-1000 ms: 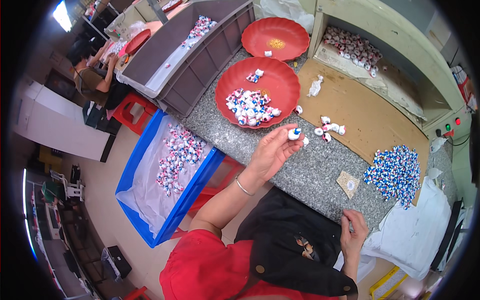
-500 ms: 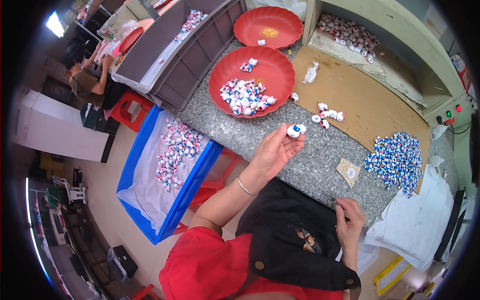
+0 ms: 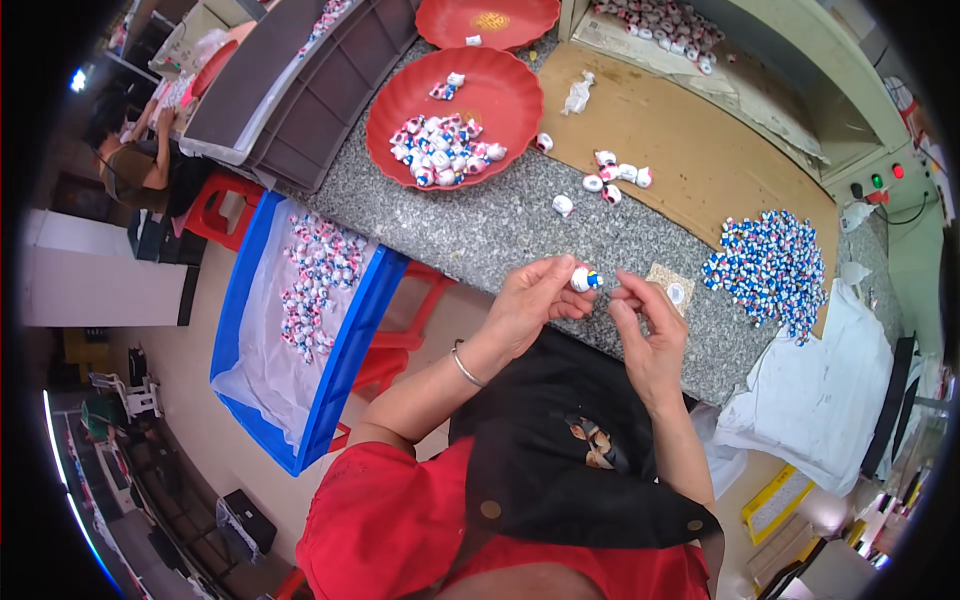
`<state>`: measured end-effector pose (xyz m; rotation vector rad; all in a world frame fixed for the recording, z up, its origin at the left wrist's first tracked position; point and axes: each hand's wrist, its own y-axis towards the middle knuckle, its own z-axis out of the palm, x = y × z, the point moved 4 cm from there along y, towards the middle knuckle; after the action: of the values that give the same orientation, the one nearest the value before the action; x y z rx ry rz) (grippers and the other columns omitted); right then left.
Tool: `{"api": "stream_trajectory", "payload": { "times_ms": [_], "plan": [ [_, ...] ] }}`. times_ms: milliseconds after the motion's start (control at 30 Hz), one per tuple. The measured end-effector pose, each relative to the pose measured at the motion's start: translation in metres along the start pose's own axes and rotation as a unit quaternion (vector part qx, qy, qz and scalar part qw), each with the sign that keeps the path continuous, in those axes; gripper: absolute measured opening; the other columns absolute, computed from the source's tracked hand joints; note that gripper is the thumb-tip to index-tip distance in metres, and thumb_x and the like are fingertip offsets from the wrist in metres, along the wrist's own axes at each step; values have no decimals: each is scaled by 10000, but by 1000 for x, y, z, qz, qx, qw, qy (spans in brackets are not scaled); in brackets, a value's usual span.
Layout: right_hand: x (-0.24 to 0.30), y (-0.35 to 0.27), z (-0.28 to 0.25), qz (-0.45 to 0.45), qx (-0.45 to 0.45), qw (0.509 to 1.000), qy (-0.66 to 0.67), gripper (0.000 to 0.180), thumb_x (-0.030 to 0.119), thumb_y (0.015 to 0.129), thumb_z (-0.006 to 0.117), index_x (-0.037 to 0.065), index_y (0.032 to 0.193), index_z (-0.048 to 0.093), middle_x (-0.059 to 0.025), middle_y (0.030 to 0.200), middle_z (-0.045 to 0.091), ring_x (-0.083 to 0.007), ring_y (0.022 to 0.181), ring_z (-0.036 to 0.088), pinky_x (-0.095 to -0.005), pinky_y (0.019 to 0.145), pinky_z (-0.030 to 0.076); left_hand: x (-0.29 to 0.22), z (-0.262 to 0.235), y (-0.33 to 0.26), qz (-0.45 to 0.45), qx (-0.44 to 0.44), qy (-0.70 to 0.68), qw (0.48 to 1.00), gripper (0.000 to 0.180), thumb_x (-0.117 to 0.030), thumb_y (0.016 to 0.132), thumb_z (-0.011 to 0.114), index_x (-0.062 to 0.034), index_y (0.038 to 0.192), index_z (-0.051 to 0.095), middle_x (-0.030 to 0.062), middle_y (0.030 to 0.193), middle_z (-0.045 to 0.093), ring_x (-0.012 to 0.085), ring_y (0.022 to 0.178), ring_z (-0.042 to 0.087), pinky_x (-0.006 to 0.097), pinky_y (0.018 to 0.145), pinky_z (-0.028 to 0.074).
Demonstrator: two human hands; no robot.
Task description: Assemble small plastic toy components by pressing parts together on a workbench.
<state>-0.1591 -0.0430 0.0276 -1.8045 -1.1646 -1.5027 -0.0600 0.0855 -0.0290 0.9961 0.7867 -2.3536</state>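
My left hand pinches a small white, blue and red wrapped candy between thumb and fingers, just above the near edge of the grey speckled counter. My right hand is raised right beside it, its fingertips close to the candy's right end; whether they touch it I cannot tell. A few loose wrapped candies lie on the counter beyond my hands.
A red plate holds several wrapped candies; a second red plate lies behind it. A heap of blue and white wrappers sits on a brown board. A blue bin of candies stands at my left. Another person sits far left.
My left hand drew the candy back from the counter toward my body. My right hand rose from my lap and came up beside the candy.
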Motion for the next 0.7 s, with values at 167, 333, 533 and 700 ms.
{"api": "stream_trajectory", "payload": {
  "times_ms": [167,333,533,700],
  "plan": [
    [-1,3,12,-22,56,998,-9,186,27,897,620,-11,1073,665,-64,936,634,-119,847,602,-240,768,476,3,-1,-6,26,5,75,997,369,-316,1022,457,7,1070,628,76,880,670,117,763,654,245,682,546],
    [-17,0,17,17,68,996,50,183,33,924,593,-23,1088,650,-65,967,629,-118,872,614,-242,781,486,4,-3,-7,33,10,89,995,387,-322,1023,454,15,1116,619,78,915,666,117,783,651,247,707,549],
    [-29,-1,20,62,70,986,135,201,40,953,559,-36,1129,618,-62,1017,624,-111,890,616,-242,804,496,2,0,-12,66,34,106,992,272,-124,980,541,16,1210,584,96,1052,653,133,907,650,249,797,543],
    [-31,-3,29,85,66,976,191,196,39,954,558,-31,1124,625,-66,998,625,-107,876,627,-240,797,518,0,-1,-14,141,37,100,984,336,30,875,638,-4,1206,591,65,1072,638,113,902,639,239,786,526]
  ]
}}
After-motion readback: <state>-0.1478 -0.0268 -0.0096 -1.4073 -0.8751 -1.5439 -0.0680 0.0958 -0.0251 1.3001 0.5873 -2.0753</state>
